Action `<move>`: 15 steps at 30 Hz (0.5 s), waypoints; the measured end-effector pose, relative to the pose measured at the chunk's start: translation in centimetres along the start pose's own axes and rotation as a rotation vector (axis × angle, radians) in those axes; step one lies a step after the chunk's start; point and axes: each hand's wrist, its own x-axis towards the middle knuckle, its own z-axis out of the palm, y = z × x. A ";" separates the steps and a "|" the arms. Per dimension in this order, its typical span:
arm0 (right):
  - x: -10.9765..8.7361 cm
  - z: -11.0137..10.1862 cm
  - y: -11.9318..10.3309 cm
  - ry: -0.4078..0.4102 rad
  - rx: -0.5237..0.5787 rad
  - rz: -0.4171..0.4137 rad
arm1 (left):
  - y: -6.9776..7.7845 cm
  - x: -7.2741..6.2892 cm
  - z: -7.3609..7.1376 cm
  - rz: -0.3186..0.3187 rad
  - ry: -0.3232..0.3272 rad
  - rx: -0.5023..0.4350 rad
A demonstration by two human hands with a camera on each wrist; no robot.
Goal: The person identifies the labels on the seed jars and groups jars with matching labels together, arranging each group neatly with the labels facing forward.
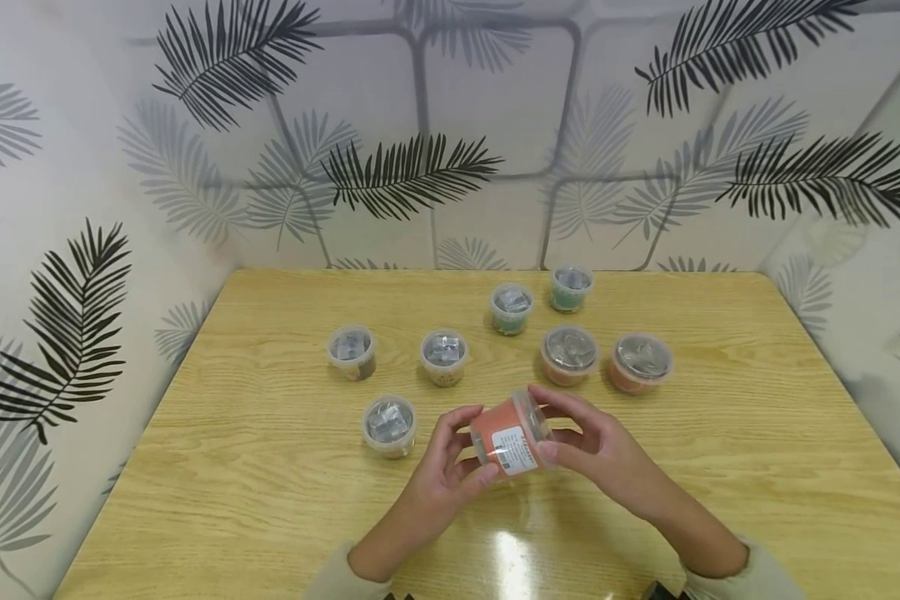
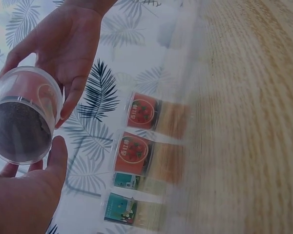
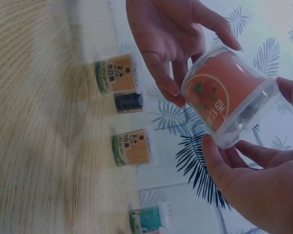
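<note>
Over the near part of the table both hands hold a small red-printed plastic tub (image 1: 501, 435), tilted on its side with a white label facing up. My left hand (image 1: 446, 483) grips it round its base end, thumb underneath near the label. My right hand (image 1: 607, 454) pinches the clear lid end between thumb and fingers. Dark contents show through the tub's base (image 2: 20, 131) in the left wrist view. From the right wrist, a tomato picture and printed characters appear on the tub's side (image 3: 210, 95).
Two similar red tubs (image 1: 570, 356) stand beyond the right hand, with two green tubs (image 1: 512, 308) farther back. Left of them are three other lidded tubs (image 1: 390, 427), two with orange sunflower-type prints (image 3: 121, 73) in the right wrist view. A leaf-patterned wall covering (image 1: 487, 225) borders the wooden table (image 1: 255, 500).
</note>
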 end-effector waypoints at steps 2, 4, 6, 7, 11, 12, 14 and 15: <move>0.0 0.0 0.0 -0.006 0.008 -0.001 | -0.1 0.0 0.0 0.016 -0.010 -0.023; 0.0 0.0 -0.1 -0.013 0.014 -0.005 | -0.2 0.0 0.0 0.027 -0.012 -0.035; -0.1 0.0 -0.1 -0.023 0.019 -0.009 | -0.3 0.0 0.0 0.043 -0.012 -0.049; -0.1 -0.1 -0.1 -0.028 0.020 -0.012 | -0.3 0.0 0.0 0.054 -0.012 -0.054; 0.0 -0.1 -0.2 -0.055 0.018 -0.018 | -0.3 -0.1 0.0 0.093 -0.009 -0.059; 0.0 -0.1 -0.2 -0.061 0.021 -0.016 | -0.3 -0.1 0.0 0.100 -0.007 -0.053; -0.1 -0.2 -0.2 -0.066 0.023 -0.011 | -0.3 -0.1 0.0 0.117 0.001 -0.038; -0.1 -0.2 -0.2 -0.065 0.022 -0.003 | -0.3 -0.1 0.0 0.122 0.005 -0.029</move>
